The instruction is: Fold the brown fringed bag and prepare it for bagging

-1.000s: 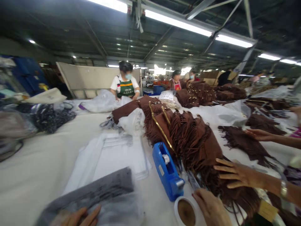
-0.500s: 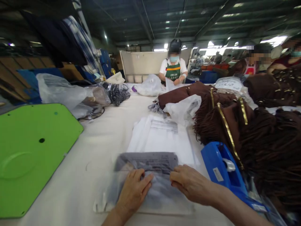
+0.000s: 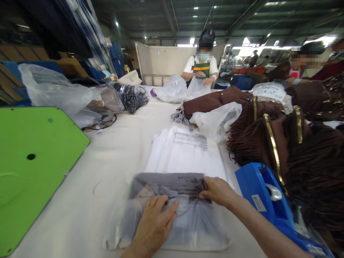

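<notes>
On the pale table (image 3: 88,222) in the head view, the clear bag (image 3: 188,229) with a grey item (image 3: 163,180) inside lies in front of the person, its far edge over the near end of a white stack (image 3: 168,152) of sheets or bags. The right hand (image 3: 217,190), beside the tape roll a second ago, now has thumb and fingers pinched on the bag's upper right part. The left hand (image 3: 154,220) rests palm down on the bag, thumb and fingers spread apart. Where only the left hand was on the bag, both now are, which suggests two-handed handling, one hand steadying and the other gripping. Creases run from the right hand's grip, so the plastic is probably being pulled. The blue tape dispenser (image 3: 247,181) stands just beside the right forearm, untouched, with brown fringed cloths (image 3: 314,186) beyond it.
</notes>
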A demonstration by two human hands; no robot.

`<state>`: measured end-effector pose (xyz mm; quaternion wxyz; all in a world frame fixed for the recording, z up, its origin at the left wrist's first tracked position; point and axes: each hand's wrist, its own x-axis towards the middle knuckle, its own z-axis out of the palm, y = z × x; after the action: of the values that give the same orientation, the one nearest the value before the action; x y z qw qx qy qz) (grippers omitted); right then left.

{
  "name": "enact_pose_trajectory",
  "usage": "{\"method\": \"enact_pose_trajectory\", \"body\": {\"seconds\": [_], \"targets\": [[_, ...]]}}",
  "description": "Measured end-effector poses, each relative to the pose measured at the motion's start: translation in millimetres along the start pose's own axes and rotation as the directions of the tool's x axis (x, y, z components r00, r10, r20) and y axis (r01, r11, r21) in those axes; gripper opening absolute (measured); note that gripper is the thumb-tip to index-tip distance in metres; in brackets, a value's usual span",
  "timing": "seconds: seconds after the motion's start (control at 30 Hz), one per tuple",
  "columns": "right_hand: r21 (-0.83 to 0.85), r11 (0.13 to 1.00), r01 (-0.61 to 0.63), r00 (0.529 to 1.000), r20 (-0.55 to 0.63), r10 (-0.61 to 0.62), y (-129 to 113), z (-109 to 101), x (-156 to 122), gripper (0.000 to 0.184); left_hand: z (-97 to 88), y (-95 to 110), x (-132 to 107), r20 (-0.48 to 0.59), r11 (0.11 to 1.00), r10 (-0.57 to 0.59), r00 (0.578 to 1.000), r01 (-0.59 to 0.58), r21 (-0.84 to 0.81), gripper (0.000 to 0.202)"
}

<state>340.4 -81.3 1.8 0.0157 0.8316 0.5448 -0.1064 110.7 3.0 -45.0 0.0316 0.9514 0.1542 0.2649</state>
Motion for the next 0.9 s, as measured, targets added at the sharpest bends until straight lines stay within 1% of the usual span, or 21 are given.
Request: {"method": "enact_pose_trajectory", "body": {"seconds": [0.03,0.07,0.1,0.13,0.17,0.2,0.23,0.27,0.3,0.37,0.47,0.57,0.63,0.73,0.83,0.87,0.9], "targets": [[-0.009,1.000,-0.018,0.999,-0.043,0.017,-0.1,1.1,-9.3,0.008,-0.1,-0.2,-0.2,-0.004,1.000,-0.001,1.000,0.001,-0.002,0.025],[-0.015,1.000,-0.015,0.995,-0.104,0.013,-2.4,4.2,-20.3,0.011,0.0,-0.4,-0.6,-0.005,1.000,-0.004,1.000,0.004,-0.005,0.025],[-0.025,1.000,0.016,0.980,-0.196,-0.021,-6.8,9.6,-32.2,0.017,0.3,-0.6,-1.2,-0.004,1.000,-0.006,1.000,0.006,-0.008,0.024],[-0.046,0.997,0.068,0.954,-0.288,-0.079,-13.1,17.3,-44.0,0.021,0.8,-0.7,-1.7,0.002,1.000,-0.013,1.000,0.013,-0.014,0.024],[-0.096,0.982,0.160,0.884,-0.428,-0.186,-20.4,27.0,-54.6,0.024,1.4,-0.7,-2.1,0.009,1.000,-0.022,1.000,0.023,-0.019,0.024],[-0.178,0.955,0.237,0.792,-0.534,-0.297,-28.0,37.8,-63.4,0.029,2.1,-0.5,-2.2,0.018,0.999,-0.034,0.999,0.034,-0.024,0.026],[-0.263,0.919,0.293,0.711,-0.583,-0.393,-35.2,48.8,-69.9,0.037,2.7,0.1,-2.0,0.030,0.998,-0.046,0.999,0.047,-0.030,0.027],[-0.336,0.885,0.322,0.646,-0.605,-0.465,-41.2,59.1,-74.1,0.044,3.1,0.9,-1.4,0.043,0.998,-0.059,0.997,0.061,-0.035,0.028],[-0.385,0.861,0.332,0.618,-0.601,-0.507,-45.7,68.0,-76.1,0.050,3.2,1.7,-0.4,0.057,0.996,-0.071,0.996,0.074,-0.042,0.028],[-0.426,0.843,0.329,0.602,-0.593,-0.535,-49.5,80.5,-75.9,0.053,1.5,2.2,1.9,0.090,0.994,-0.087,0.992,0.093,-0.058,0.027],[-0.434,0.841,0.324,0.602,-0.591,-0.537,-45.5,90.3,-71.7,0.052,-8.1,-5.6,1.4,0.145,0.997,-0.048,0.988,0.056,-0.050,0.027],[-0.409,0.849,0.334,0.601,-0.601,-0.527,-39.7,98.8,-67.3,0.051,-24.9,-25.4,-11.5,0.164,0.999,0.000,0.986,-0.006,0.037,0.028],[-0.369,0.866,0.338,0.605,-0.620,-0.500,-40.0,102.9,-64.9,0.052,-34.4,-41.4,-26.1,0.149,0.992,-0.020,0.989,0.002,0.123,0.031],[-0.310,0.893,0.326,0.637,-0.625,-0.450,-48.0,98.2,-67.8,0.054,-37.9,-60.5,-47.7,0.125,0.981,-0.040,0.991,0.016,0.192,0.038],[-0.230,0.918,0.324,0.675,-0.623,-0.395,-54.3,82.2,-86.3,0.048,-29.2,-71.6,-60.8,0.068,0.987,-0.004,0.998,-0.007,0.163,0.041],[-0.195,0.926,0.323,0.666,-0.648,-0.369,-53.0,78.0,-96.4,0.044,-24.6,-75.2,-63.2,0.011,0.988,-0.007,1.000,0.006,0.154,0.041],[-0.158,0.934,0.320,0.651,-0.679,-0.338,-49.2,76.1,-108.6,0.044,-19.6,-79.4,-64.9,-0.014,0.991,0.005,1.000,-0.003,0.131,0.043]]}}
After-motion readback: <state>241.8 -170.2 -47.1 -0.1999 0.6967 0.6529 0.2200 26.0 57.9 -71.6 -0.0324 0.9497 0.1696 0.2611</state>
